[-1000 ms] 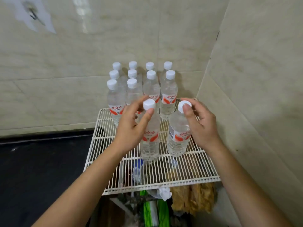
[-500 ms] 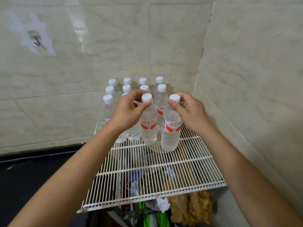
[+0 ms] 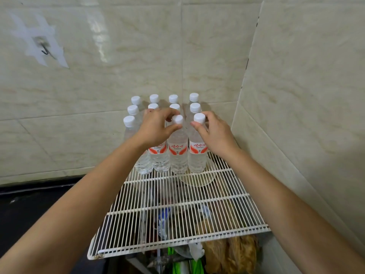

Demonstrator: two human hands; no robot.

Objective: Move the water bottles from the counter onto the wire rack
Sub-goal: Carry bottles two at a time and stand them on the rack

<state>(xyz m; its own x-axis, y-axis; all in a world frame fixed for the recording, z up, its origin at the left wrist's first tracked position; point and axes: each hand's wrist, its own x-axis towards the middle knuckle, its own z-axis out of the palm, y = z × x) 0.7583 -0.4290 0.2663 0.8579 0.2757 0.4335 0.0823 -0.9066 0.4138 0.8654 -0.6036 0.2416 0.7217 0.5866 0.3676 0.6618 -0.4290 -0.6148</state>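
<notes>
1. Step in hand: two bottles are being set into the front row on the wire rack (image 3: pixel 177 204). Placement looks complete, since both bases appear to sit on the wires.
2. Location: the left bottle (image 3: pixel 177 155) and the right bottle (image 3: pixel 197 157) stand upright side by side, just in front of the other bottles (image 3: pixel 132 110) grouped at the back of the rack.
3. Left hand (image 3: pixel 156 125): the arm is extended forward, and thumb and fingers curl round the left bottle's neck just below the cap.
4. Right hand (image 3: pixel 215 133): the arm is extended forward, and thumb and fingers pinch the right bottle's neck under the cap.
5. Next move: loosen both grips and withdraw without brushing neighbouring caps (tall bottles on wire may tip). Any bottles left on the counter cannot be seen.
</notes>
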